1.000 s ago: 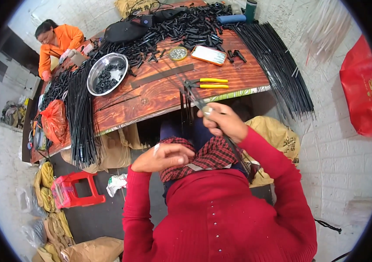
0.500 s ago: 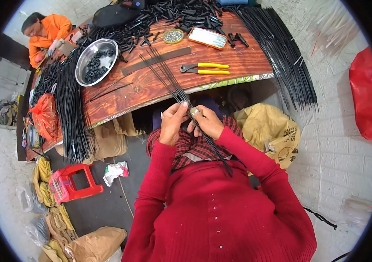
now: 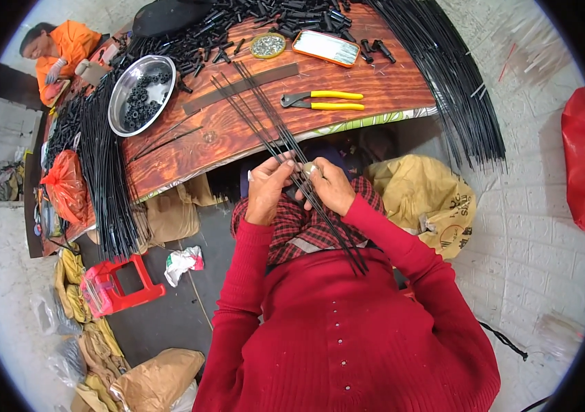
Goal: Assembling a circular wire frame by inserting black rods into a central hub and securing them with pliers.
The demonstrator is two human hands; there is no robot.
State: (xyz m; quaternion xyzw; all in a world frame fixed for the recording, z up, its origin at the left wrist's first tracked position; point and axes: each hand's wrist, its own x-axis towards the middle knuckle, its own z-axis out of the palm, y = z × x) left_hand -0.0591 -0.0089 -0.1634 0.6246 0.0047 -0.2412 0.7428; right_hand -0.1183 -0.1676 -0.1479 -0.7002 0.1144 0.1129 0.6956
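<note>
Several thin black rods lie across my lap, their far ends reaching over the table edge and their near ends against my red sweater. My left hand pinches them from the left, thumb and fingers closed. From the other side my right hand closes around the rods, with something pale at its thumb. Beyond the hands the rods split into two loose groups. Pliers with yellow handles rest on the table past my right hand, and a flat dark metal strip lies beneath the rod tips.
The wooden table carries a metal bowl of black rings, a round tin of small metal bits, a tray of pale pins and piled black parts. Long rod bundles hang at both sides. A person in orange sits far left; a red stool stands below.
The rods in my hands have spread from one narrow bundle into two groups at their far ends. My hands stay close together, and the view has shifted slightly.
</note>
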